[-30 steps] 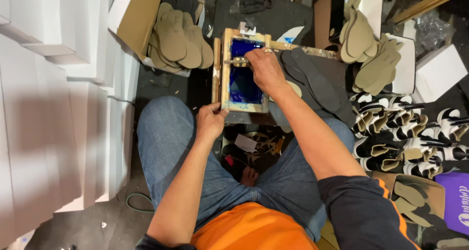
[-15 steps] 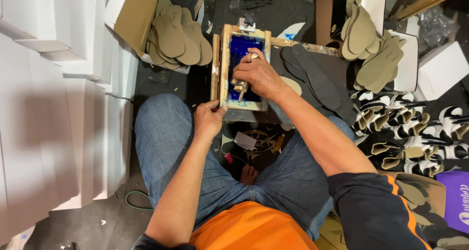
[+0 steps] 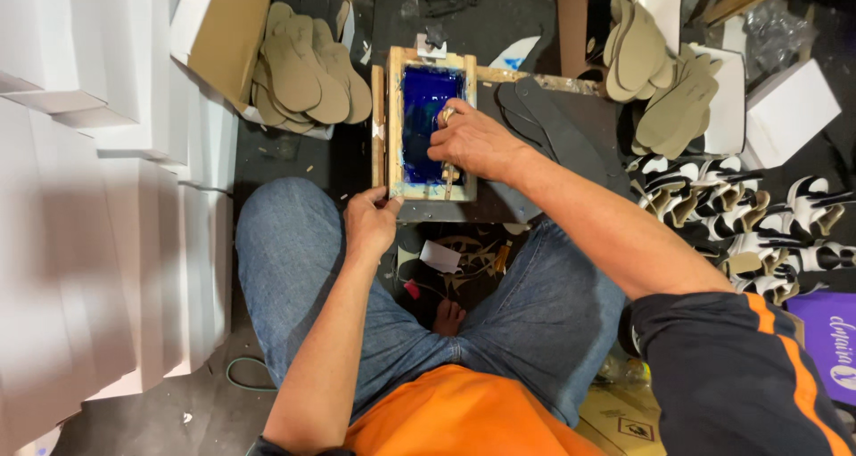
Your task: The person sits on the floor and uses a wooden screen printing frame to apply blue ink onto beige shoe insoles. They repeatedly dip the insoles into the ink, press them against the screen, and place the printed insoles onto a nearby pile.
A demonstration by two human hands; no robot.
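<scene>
Since the earlier frames, your right hand [image 3: 473, 142] had travelled down the blue screen [image 3: 431, 117] from its far end to its near end, drawing the squeegee [image 3: 446, 153] with it; your left hand [image 3: 370, 222] had stayed at the near left corner of the wooden frame [image 3: 392, 126].

Edges and room: the wooden frame sat on a dark surface [image 3: 499, 28] directly ahead of your knees. White boxes [image 3: 107, 197] walled off the whole left side, close beside your left thigh. A stack of tan insoles [image 3: 308, 73] lay just beside the frame's left edge, and grey soles [image 3: 553, 126] lay against its right edge. More tan insoles [image 3: 660, 73] and black-and-white straps [image 3: 758, 215] filled the right side. Open blue mesh remained only above your right hand.

Hidden or unclear: your right hand covered most of the squeegee, so only its handle ends showed. What lay beneath the screen could not be seen. Items on the floor between your knees were too cluttered to identify.

Hand pose: your right hand was closed around the squeegee, knuckles up, forearm extended diagonally. Your left hand pinched the frame's near left corner, fingers curled, wrist straight.
</scene>
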